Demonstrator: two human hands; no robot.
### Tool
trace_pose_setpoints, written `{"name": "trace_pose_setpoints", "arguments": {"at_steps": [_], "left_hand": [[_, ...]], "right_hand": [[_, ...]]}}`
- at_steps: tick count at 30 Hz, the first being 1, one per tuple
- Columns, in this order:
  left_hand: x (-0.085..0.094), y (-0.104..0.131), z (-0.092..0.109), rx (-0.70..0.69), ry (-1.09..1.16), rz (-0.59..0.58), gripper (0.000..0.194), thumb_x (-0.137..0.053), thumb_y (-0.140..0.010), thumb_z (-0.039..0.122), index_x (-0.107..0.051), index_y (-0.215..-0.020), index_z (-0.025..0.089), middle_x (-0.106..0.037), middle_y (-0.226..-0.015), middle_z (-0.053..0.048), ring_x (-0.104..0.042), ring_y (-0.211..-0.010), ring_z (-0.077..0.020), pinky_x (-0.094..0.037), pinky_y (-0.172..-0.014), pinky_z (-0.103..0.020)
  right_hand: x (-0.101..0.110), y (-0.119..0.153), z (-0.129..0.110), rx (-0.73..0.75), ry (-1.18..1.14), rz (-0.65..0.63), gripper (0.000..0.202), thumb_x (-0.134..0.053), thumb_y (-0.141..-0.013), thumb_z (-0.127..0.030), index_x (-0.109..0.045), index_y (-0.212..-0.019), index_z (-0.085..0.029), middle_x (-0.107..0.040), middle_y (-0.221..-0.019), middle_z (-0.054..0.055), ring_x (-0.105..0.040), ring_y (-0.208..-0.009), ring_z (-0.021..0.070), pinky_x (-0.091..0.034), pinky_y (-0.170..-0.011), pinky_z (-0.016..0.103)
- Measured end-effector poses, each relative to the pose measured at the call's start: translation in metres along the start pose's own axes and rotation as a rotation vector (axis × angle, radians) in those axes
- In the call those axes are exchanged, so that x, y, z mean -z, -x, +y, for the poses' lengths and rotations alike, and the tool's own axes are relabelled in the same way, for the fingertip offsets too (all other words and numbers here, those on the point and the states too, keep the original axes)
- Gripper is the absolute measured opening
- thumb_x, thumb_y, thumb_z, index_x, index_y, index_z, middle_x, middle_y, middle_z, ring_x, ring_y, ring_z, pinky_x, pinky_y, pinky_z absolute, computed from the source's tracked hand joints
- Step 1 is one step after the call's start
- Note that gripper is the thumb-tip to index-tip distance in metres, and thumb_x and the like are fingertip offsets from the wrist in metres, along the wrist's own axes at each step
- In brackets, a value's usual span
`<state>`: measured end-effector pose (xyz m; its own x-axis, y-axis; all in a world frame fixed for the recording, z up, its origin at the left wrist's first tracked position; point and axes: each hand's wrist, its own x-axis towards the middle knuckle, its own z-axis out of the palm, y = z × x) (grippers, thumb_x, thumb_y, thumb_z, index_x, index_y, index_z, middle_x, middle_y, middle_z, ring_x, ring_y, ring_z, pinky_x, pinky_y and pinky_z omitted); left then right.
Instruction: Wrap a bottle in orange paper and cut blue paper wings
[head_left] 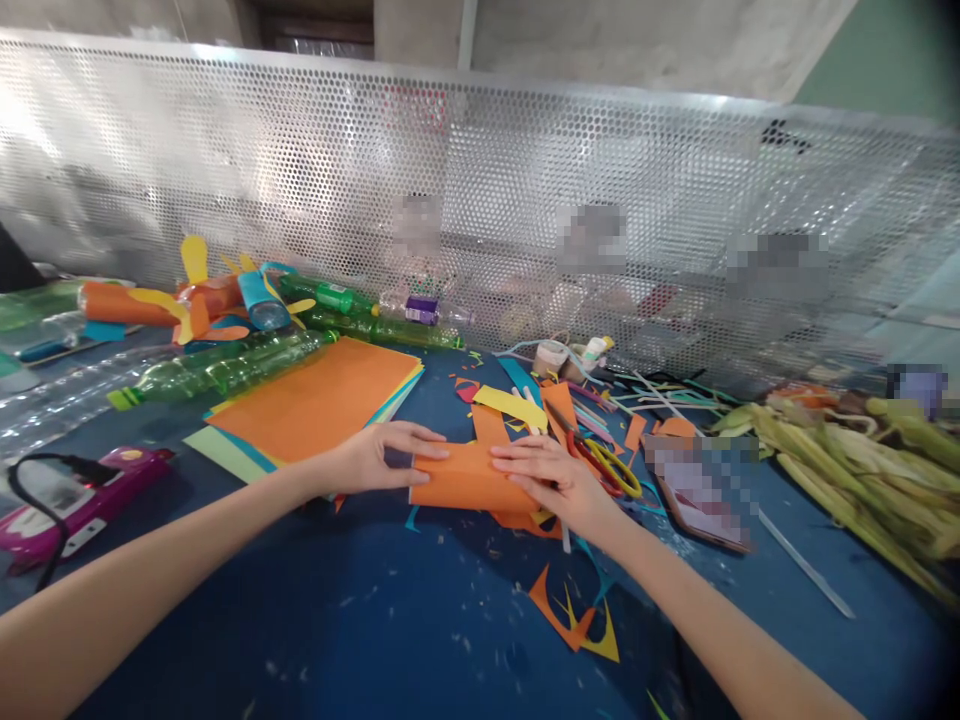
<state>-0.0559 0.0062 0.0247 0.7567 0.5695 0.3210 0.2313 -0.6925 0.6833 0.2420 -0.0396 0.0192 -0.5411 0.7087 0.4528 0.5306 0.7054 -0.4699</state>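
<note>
From my remote feed, I record one piece of orange paper (pixel 474 489), plain and matte, curled into a roll. Its long axis runs roughly level, left to right, above the blue table (pixel 360 640). I note a lengthwise edge; I cannot verify the interior.

Pixelation blurs the smartphone (pixel 701 495). The right edge crops corn husks (pixel 832 468). The right hand (pixel 561 482) partly hides rolled orange paper (pixel 463 480).

Through my camera I see a blue worktop (pixel 337 620), where coloured sheets (pixel 322 395), a green bottle (pixel 232 366), paper scraps (pixel 553 612) and husks (pixel 844 470) lie.
</note>
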Motion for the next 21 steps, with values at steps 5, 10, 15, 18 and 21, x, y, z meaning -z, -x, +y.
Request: {"name": "trace_pose_setpoints", "arguments": {"at_steps": [5,10,15,18,21], "left_hand": [[0.001,-0.001,0.002,-0.004,0.000,-0.011,0.035,-0.062,-0.080,0.030,-0.061,-0.114,0.031,-0.057,-0.125,-0.004,-0.053,-0.115,-0.0195,-0.042,-0.098,-0.038],[0.001,-0.001,0.003,-0.009,-0.020,-0.003,0.033,-0.062,-0.080,0.029,-0.062,-0.112,0.030,-0.058,-0.125,-0.004,-0.052,-0.116,-0.0197,-0.042,-0.098,-0.039],[0.000,0.000,0.001,0.007,-0.028,0.008,0.036,-0.062,-0.079,0.029,-0.060,-0.115,0.029,-0.060,-0.122,-0.004,-0.050,-0.117,-0.0201,-0.041,-0.098,-0.040],[0.001,0.000,0.001,0.009,-0.042,0.004,0.037,-0.062,-0.079,0.029,-0.059,-0.116,0.029,-0.060,-0.122,-0.004,-0.050,-0.117,-0.0205,-0.042,-0.097,-0.038],[0.002,-0.001,0.003,0.002,-0.055,-0.011,0.037,-0.061,-0.080,0.029,-0.058,-0.117,0.030,-0.059,-0.122,-0.004,-0.050,-0.116,-0.0203,-0.042,-0.096,-0.037]], "right_hand": [[0.003,-0.002,-0.007,-0.010,-0.013,0.003,0.030,-0.053,-0.088,-0.023,-0.061,-0.114,-0.035,-0.062,-0.120,-0.001,-0.052,-0.112,0.0180,-0.037,-0.101,0.045],[0.004,-0.003,-0.013,-0.051,-0.024,0.010,0.028,-0.057,-0.085,-0.025,-0.062,-0.112,-0.035,-0.064,-0.116,-0.001,-0.052,-0.112,0.0184,-0.037,-0.101,0.047],[0.001,-0.004,-0.014,-0.058,-0.039,0.044,0.029,-0.060,-0.084,-0.027,-0.061,-0.112,-0.035,-0.064,-0.116,-0.003,-0.052,-0.112,0.0179,-0.034,-0.103,0.046],[0.002,-0.004,-0.017,-0.073,-0.043,0.055,0.029,-0.061,-0.083,-0.026,-0.062,-0.111,-0.035,-0.064,-0.116,-0.004,-0.052,-0.112,0.0166,-0.035,-0.103,0.042],[0.002,-0.005,-0.018,-0.075,-0.051,0.062,0.029,-0.061,-0.083,-0.025,-0.063,-0.110,-0.034,-0.065,-0.115,-0.005,-0.052,-0.111,0.0157,-0.036,-0.102,0.040]]}}
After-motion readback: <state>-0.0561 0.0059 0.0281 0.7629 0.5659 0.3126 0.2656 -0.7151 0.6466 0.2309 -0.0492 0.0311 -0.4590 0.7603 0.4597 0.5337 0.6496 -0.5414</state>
